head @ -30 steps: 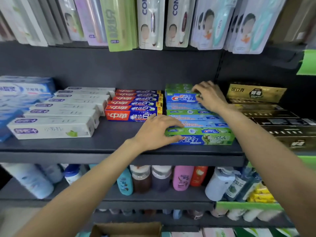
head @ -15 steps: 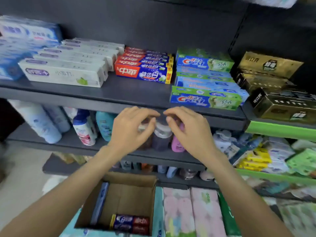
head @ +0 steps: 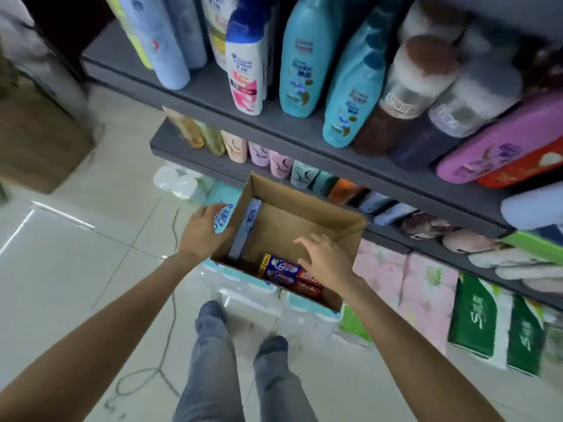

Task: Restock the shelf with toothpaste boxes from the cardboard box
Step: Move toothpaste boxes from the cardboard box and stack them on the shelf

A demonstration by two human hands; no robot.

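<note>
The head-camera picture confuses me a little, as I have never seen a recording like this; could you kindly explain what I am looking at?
There is no machine here: a person wears a wide-angle camera on the head, so you look down along their two bare arms. They stand in a shop aisle, their legs showing below.

The open cardboard box sits on wrapped packs at the foot of the shelving. Inside lie red-and-blue toothpaste boxes at the near end, and a pale blue box stands against the left wall.

The left hand is beside the box's left wall, fingers loose; whether it touches the wall is unclear. The right hand reaches into the box with fingers spread, just above the toothpaste. Neither has a grip on anything.

The grey shelf above carries upright shampoo bottles.
</note>
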